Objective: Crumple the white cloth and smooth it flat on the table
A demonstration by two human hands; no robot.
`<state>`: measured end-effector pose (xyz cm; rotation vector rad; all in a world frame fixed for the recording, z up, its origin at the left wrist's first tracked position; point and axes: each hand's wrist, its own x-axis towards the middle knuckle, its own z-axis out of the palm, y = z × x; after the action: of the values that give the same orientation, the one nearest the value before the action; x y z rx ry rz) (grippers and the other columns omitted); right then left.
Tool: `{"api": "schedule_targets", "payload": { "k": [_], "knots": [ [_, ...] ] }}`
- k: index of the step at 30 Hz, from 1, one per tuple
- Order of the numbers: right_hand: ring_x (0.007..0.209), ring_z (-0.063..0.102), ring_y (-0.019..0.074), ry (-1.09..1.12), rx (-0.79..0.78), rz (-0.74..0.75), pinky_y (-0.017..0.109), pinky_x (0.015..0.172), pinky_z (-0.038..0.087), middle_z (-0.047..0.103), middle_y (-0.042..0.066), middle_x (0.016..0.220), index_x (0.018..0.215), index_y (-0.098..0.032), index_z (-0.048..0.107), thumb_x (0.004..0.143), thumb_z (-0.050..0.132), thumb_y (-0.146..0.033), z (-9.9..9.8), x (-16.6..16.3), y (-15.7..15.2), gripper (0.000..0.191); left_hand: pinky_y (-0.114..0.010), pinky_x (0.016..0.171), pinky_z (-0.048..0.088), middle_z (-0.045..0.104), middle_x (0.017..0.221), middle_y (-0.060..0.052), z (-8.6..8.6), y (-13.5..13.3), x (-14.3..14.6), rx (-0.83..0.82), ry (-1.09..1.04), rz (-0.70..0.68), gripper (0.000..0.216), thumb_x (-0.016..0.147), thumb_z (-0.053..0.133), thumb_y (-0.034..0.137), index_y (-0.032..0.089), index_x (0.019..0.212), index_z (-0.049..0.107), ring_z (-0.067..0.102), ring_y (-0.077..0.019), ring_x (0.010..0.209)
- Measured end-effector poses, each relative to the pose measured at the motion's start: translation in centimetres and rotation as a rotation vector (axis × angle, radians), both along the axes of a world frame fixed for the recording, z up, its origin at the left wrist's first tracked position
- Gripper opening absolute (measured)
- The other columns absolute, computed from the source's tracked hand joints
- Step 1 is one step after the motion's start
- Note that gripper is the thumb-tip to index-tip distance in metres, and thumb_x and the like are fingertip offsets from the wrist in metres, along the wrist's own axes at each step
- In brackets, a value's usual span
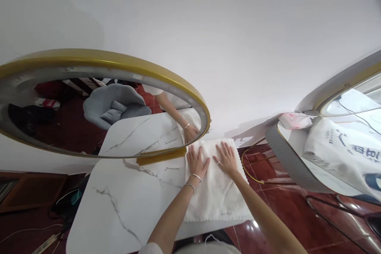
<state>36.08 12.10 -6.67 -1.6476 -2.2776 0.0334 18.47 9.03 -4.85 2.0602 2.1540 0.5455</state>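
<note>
A white cloth [214,198] with a scalloped edge lies spread over the right end of the marble-patterned table [127,206]. Flat on its far left part rests my left hand [197,163], fingers spread, with bracelets at the wrist. My right hand [228,160], wearing a ring, also presses flat on the cloth, a little to the right of the left one. Neither hand grips anything. Slight wrinkles run through the fabric between and below the hands.
A large gold-framed mirror [119,57] stands at the table's back, on a gold base [162,156]. To the right, a second table [293,158] bears a tissue pack [294,120] and a printed white bag or cloth [342,147] beneath another mirror. The floor [274,190] is red tile.
</note>
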Motion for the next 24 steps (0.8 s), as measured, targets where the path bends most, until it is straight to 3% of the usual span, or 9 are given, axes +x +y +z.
{"api": "schedule_targets", "payload": {
  "k": [5, 9, 16, 24],
  "knots": [
    [0.142, 0.011, 0.0359, -0.07, -0.039, 0.078, 0.062, 0.109, 0.017, 0.024, 0.004, 0.155, 0.143, -0.036, 0.035, 0.094, 0.038, -0.047, 0.8, -1.5, 3.4, 0.05, -0.062, 0.105, 0.025, 0.042, 0.141, -0.016, 0.9, 4.4, 0.8, -0.075, 0.03, 0.04, 0.055, 0.086, 0.05, 0.038, 0.029, 0.14, 0.042, 0.037, -0.04, 0.13],
    [0.142, 0.01, 0.035, -0.098, -0.075, 0.118, 0.063, 0.108, 0.014, 0.026, 0.003, 0.154, 0.142, -0.034, 0.036, 0.096, 0.032, -0.042, 1.0, -2.1, 5.6, 0.048, -0.059, 0.102, 0.031, 0.051, 0.132, -0.015, 1.1, 6.5, -0.2, -0.11, 0.04, -0.009, 0.051, 0.087, 0.048, 0.037, 0.028, 0.137, 0.046, 0.045, -0.0382, 0.123],
    [0.141, 0.019, 0.0308, -0.098, -0.117, 0.13, 0.06, 0.109, 0.016, 0.028, 0.002, 0.153, 0.143, -0.034, 0.034, 0.096, 0.029, -0.043, 1.1, -2.3, 7.2, 0.049, -0.052, 0.105, 0.033, 0.055, 0.131, -0.01, 0.3, 7.0, -1.0, -0.045, 0.033, -0.024, 0.044, 0.093, 0.038, 0.044, 0.027, 0.131, 0.052, 0.041, -0.0321, 0.129],
    [0.143, 0.013, 0.028, -0.096, -0.112, 0.169, 0.059, 0.112, 0.011, 0.025, 0.001, 0.154, 0.143, -0.027, 0.036, 0.097, 0.025, -0.039, 1.6, -2.1, 5.7, 0.049, -0.055, 0.108, 0.028, 0.048, 0.141, -0.01, 0.5, 5.9, -0.6, -0.051, 0.04, -0.125, 0.044, 0.095, 0.034, 0.03, 0.023, 0.136, 0.045, 0.039, -0.0279, 0.132]
  ]
}}
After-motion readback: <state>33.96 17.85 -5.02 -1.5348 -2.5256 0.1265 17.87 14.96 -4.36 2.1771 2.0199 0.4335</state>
